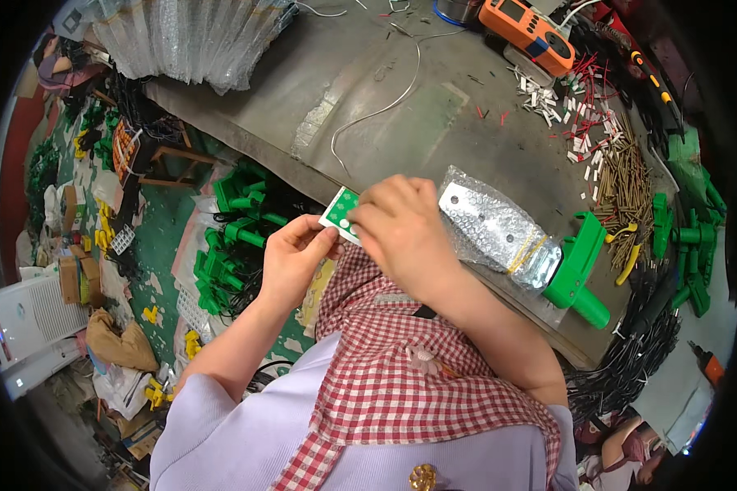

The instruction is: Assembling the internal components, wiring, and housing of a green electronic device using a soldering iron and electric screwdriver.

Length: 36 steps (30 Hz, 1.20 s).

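My left hand (297, 255) pinches the lower edge of a small green-and-white card (341, 206) between thumb and fingertips. The fingers of my right hand (405, 233) are bent together over the card's right side and cover part of it. On the table just right of my right hand lies a green-handled tool (577, 266). Its flat silvery head is wrapped in bubble wrap (487, 217) and bound with yellow rubber bands near the handle.
A stack of bubble-wrap bags (188, 37) lies at the table's far left. An orange meter (528, 34) stands at the far right, near white connectors, red wires and a heap of brass-coloured rods (618, 176). Green plastic tool parts (233, 245) hang beside the table's left edge. A white wire (385, 106) crosses the tabletop.
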Each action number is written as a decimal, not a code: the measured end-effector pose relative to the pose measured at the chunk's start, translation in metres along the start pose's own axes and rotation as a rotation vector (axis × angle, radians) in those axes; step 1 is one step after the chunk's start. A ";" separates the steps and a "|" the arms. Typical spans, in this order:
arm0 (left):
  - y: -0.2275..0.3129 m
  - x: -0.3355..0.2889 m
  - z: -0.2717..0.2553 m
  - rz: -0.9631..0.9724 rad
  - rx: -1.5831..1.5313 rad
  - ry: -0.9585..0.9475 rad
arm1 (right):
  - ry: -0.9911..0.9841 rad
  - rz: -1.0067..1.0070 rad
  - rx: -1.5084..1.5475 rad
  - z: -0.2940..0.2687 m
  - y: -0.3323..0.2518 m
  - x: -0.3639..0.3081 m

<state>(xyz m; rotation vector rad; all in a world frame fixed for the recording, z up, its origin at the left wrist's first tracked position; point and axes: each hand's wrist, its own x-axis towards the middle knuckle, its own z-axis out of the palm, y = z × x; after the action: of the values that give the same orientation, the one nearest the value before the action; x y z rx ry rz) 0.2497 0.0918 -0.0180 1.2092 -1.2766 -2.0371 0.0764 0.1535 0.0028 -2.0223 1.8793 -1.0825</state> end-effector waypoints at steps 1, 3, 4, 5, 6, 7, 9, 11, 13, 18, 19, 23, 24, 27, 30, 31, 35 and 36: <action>0.000 0.000 -0.001 0.046 0.048 -0.008 | -0.003 -0.023 0.015 0.005 -0.002 0.001; 0.001 0.002 -0.001 0.094 0.095 -0.021 | -0.004 -0.044 0.024 0.007 -0.004 0.003; 0.000 0.003 -0.002 0.164 0.235 -0.007 | 0.007 -0.042 0.014 0.006 -0.005 0.005; 0.000 0.004 -0.002 0.235 0.375 0.006 | 0.020 -0.040 0.003 0.006 -0.006 0.007; 0.001 0.006 -0.002 0.238 0.376 0.005 | 0.022 -0.041 0.002 0.004 -0.008 0.009; 0.002 0.007 -0.001 0.331 0.455 0.037 | 0.011 -0.044 -0.021 0.002 -0.010 0.011; 0.003 0.008 0.002 0.426 0.534 0.065 | 0.004 -0.043 -0.045 0.000 -0.008 0.012; 0.005 0.007 0.005 0.424 0.530 0.066 | -0.016 -0.054 0.002 0.000 -0.003 0.010; 0.006 0.007 0.006 0.430 0.547 0.070 | 0.003 -0.064 -0.001 0.000 -0.004 0.011; 0.004 0.006 0.006 0.437 0.578 0.063 | 0.012 -0.025 0.098 0.002 0.004 0.007; 0.005 0.006 0.007 0.420 0.568 0.069 | 0.036 -0.029 0.106 0.002 0.004 0.005; 0.017 0.007 0.020 0.383 0.626 0.021 | 0.083 0.021 0.065 -0.009 0.006 0.000; 0.017 0.009 0.016 0.379 0.558 -0.016 | 0.149 0.032 0.066 -0.013 0.008 0.000; 0.038 0.015 -0.001 0.545 0.765 0.067 | 0.325 0.146 0.002 -0.062 0.016 -0.012; 0.059 0.026 0.005 0.824 0.863 0.059 | 0.643 0.429 -0.228 -0.129 0.051 -0.078; 0.063 0.030 0.020 0.870 0.912 -0.013 | 0.727 0.562 -0.326 -0.145 0.059 -0.101; 0.074 0.031 0.131 1.032 1.184 -0.601 | 0.525 0.798 -0.515 -0.165 0.055 -0.140; 0.067 0.035 0.150 1.047 1.200 -0.660 | 0.500 0.766 -0.490 -0.163 0.053 -0.134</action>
<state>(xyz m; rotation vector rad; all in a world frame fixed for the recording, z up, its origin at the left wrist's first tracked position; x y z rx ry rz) 0.0986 0.1076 0.0543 -0.0717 -2.7996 -0.7606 -0.0554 0.3225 0.0382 -0.9832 3.0334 -1.0014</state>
